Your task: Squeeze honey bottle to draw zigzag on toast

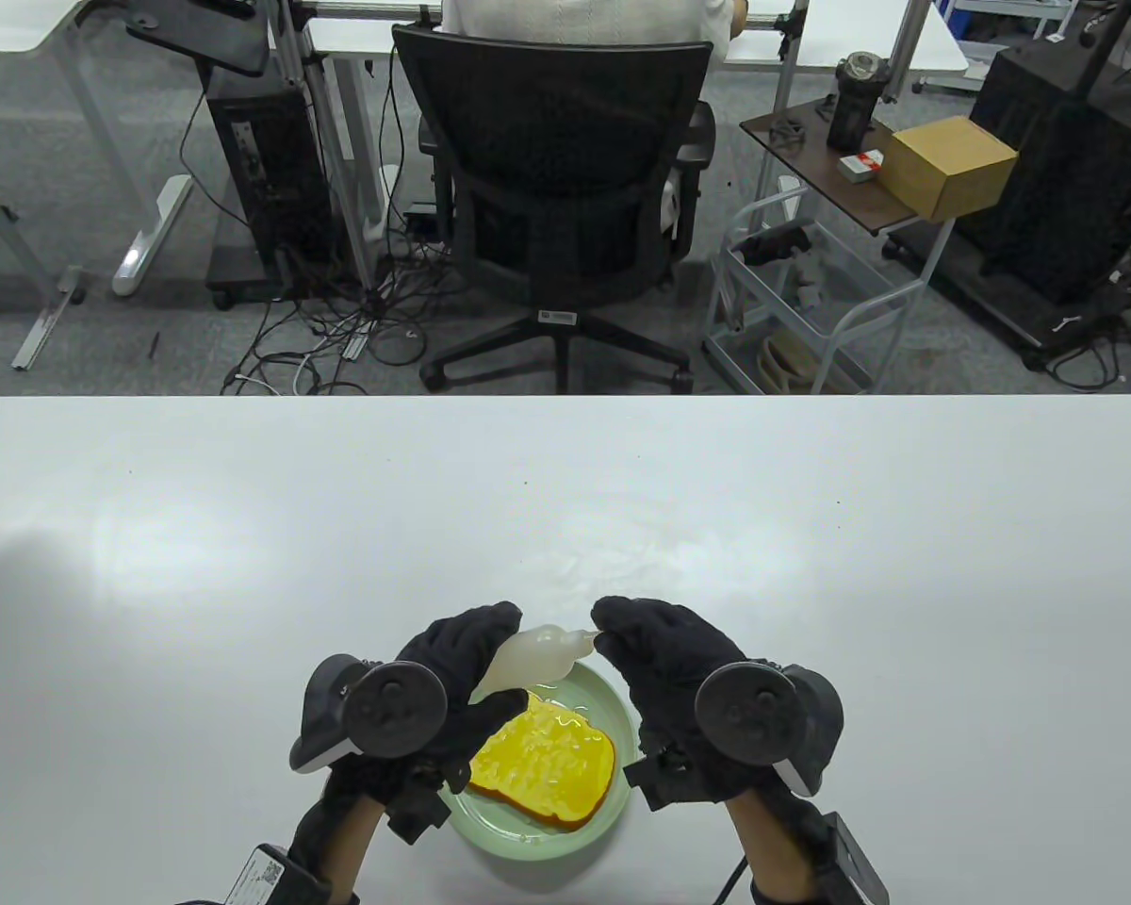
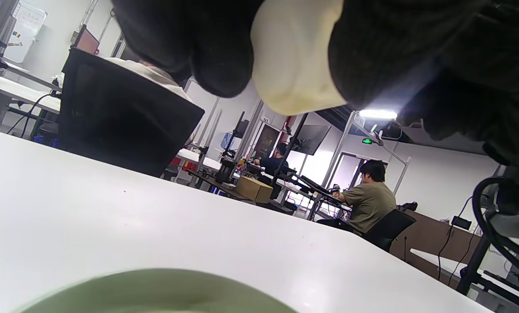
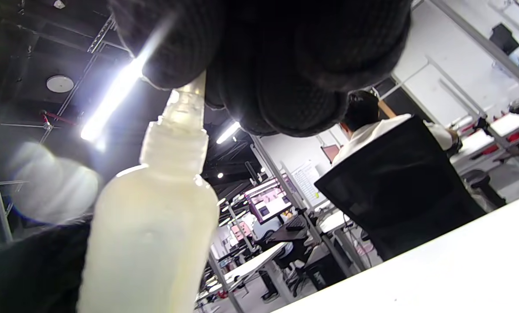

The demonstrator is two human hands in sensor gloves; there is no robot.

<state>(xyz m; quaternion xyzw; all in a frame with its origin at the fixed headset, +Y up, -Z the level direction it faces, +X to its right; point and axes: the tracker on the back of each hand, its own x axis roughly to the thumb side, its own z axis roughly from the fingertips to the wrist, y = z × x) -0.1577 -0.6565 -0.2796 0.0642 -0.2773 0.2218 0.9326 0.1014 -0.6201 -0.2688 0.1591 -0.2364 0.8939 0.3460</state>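
Honey bottle (image 1: 532,655), a soft, cloudy-white plastic squeeze bottle, sits up in the air between two gloved hands, just above the far rim of a round pale green plate (image 1: 613,702). From the table view, the left hand (image 1: 452,674) wraps its fingers around the fat body of the bottle. The right hand (image 1: 669,660) pinches the thin tip with its fingers. On the plate lies a slice of toast (image 1: 547,768), bright yellow on top with a brown crust. Its top looks shiny and bumpy, so I think some honey may be on it already, but I cannot make out a clear zigzag. The plate rests on the white desk (image 1: 245,566), near its front edge.

From the left wrist view, black fingers (image 2: 207,52) press both sides of the bottle's pale bottom end. The green plate rim shows blurry at the bottom.

From the right wrist view, the bottle's ridged collar and clear nozzle point up into the right hand's dark fingers (image 3: 172,48), which close on the tip.

I think the nozzle must be freed and aimed at the toast before squeezing.
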